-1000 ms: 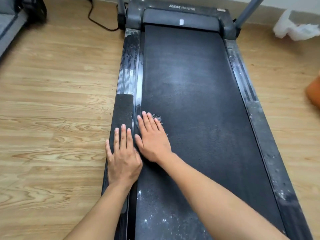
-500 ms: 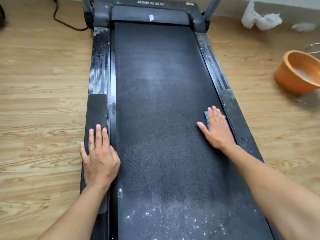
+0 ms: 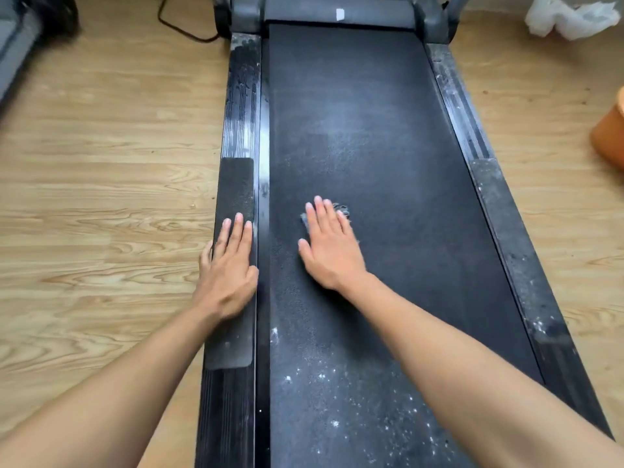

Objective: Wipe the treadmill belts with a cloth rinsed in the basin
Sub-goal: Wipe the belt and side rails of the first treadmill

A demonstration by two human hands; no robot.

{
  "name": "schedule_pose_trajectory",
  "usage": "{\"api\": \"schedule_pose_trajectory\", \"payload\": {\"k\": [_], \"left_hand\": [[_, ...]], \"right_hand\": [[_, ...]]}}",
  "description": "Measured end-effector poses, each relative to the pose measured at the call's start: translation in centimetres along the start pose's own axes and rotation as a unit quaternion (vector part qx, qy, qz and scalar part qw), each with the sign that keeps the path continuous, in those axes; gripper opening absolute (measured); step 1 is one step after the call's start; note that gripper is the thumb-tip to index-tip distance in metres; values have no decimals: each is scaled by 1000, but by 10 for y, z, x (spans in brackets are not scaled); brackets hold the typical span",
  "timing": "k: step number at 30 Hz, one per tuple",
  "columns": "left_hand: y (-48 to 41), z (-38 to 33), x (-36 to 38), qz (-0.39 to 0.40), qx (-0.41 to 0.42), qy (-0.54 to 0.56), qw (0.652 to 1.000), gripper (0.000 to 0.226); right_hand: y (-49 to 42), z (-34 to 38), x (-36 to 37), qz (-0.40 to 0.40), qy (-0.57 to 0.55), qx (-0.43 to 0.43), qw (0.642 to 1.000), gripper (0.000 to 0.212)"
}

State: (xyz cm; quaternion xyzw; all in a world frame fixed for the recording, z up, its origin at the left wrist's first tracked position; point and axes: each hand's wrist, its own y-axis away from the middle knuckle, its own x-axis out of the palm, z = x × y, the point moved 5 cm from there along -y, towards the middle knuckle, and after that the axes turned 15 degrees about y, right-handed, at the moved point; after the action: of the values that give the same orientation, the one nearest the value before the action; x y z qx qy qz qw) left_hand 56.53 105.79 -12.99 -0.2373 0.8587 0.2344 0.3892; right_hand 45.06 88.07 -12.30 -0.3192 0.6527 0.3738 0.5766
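Sweeping back from the right edge of the belt (image 3: 405,163), the right grip (image 3: 329,246) now presses the cloth (image 3: 341,208) down flat-fingered, unclenched, left of centre; the left grip (image 3: 229,265) lies released on the side rail (image 3: 236,184) (bracing the lean, I judge).

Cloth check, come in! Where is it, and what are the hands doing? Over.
Left hand flat on side rail pad. Right hand flat, pressing cloth onto belt. White specks on near belt; basin off right, on floor.
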Motion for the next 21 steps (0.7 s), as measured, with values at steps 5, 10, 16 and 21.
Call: {"api": "schedule_pose_trajectory", "payload": {"k": [5,10,16,21], "left_hand": [[4,9,2,11,12,39,999,93],[0,18,4,31,24,-5,999,102],[-2,23,3,79,12,-30,996,114],[0,19,1,94,2,-22,995,119]], "right_hand": [[33,74,5,-5,47,-174,984,79],[42,39,10,-13,58,-198,978,74],[69,-126,14,19,2,-8,1000,81],[124,-255,25,76,-23,162,984,97]]}}
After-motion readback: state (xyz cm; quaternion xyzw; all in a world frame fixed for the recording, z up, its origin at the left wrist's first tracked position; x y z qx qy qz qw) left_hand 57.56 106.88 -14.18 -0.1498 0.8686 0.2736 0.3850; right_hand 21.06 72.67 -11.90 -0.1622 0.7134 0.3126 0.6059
